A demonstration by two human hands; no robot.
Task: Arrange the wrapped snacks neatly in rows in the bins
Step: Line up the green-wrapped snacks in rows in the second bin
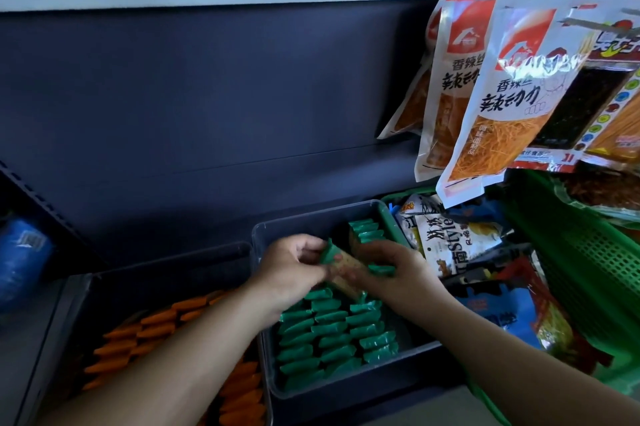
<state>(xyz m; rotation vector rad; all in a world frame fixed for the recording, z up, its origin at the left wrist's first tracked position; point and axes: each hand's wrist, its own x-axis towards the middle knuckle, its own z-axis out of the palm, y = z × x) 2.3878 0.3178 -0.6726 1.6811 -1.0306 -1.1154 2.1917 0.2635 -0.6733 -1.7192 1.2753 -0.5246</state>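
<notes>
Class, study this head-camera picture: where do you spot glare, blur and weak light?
Head view: glare streaks the hanging packet; head view: the left hand and right hand look slightly smeared around the green-wrapped snack they hold; head view: the orange-wrapped snacks sit in dim shade.

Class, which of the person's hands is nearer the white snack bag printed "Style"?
Right. The right hand is just left of the white bag, almost beside it; the left hand is farther left, across the green snack both hands hold.
</notes>
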